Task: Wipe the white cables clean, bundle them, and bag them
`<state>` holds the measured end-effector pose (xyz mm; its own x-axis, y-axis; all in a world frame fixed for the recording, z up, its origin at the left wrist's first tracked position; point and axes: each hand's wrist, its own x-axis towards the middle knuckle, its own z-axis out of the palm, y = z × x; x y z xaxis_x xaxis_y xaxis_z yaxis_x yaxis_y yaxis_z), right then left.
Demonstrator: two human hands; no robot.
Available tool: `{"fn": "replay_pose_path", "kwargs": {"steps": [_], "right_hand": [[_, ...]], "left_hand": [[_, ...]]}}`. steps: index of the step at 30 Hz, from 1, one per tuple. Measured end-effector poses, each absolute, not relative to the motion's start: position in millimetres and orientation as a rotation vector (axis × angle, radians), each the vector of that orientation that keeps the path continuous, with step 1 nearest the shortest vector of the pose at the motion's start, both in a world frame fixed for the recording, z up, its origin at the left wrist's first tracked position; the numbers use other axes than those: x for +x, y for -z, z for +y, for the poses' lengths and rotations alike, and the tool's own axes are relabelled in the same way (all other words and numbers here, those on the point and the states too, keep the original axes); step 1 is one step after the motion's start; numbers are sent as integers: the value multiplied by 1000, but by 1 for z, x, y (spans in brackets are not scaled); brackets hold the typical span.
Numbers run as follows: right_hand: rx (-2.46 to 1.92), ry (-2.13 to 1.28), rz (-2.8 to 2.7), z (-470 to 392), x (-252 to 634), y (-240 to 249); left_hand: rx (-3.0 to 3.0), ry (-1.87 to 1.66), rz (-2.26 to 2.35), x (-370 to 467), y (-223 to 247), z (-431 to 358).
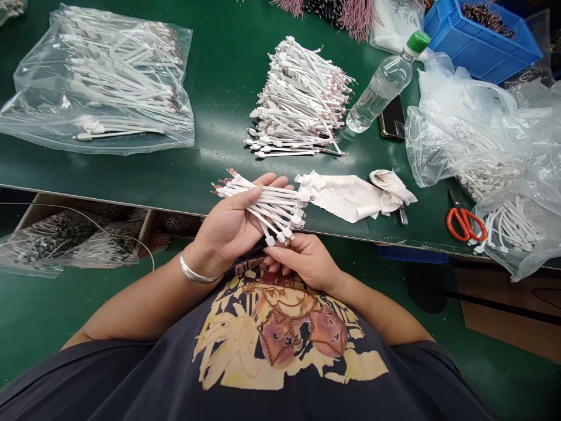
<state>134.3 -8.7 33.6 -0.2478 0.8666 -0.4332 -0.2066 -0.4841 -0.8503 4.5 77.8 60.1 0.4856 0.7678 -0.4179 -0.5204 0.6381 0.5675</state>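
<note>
A bundle of short white cables (274, 209) with pale plugs at one end and bare reddish wires at the other lies across the palm of my left hand (234, 219). The left thumb rests over the bundle, and the fingers pass beneath it. My right hand (307, 260) is just below the plug ends, its thumb and forefinger pinched at a cable plug (270, 240) on the near side. The right hand's other fingers are curled and partly hidden. Beyond the hands, a large pile of similar white cables (302, 96) lies on the green table (219, 111).
A clear bag of white cables (123, 76) lies at left. To the right are a folded white cloth (342, 196), a water bottle (381, 90), a phone (392, 118), red-handled scissors (465, 224), open plastic bags of cables (486, 146) and a blue bin (477, 49).
</note>
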Motion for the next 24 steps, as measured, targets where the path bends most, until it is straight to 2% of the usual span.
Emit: {"fn": "replay_pose_path", "kwargs": {"steps": [5, 10, 15, 19, 24], "right_hand": [[-1281, -1742, -959, -9, 136, -36], [-1271, -1957, -907, -10, 140, -29], [-1056, -2108, -797, -10, 149, -12], [-801, -2243, -588, -6, 155, -2], [-759, -2317, -460, 1, 154, -1]], "left_hand": [[399, -800, 721, 4, -56, 77], [591, -807, 693, 1, -60, 95], [1424, -857, 540, -5, -80, 126], [2304, -464, 217, -7, -64, 123], [2710, -182, 57, -6, -31, 104]]}}
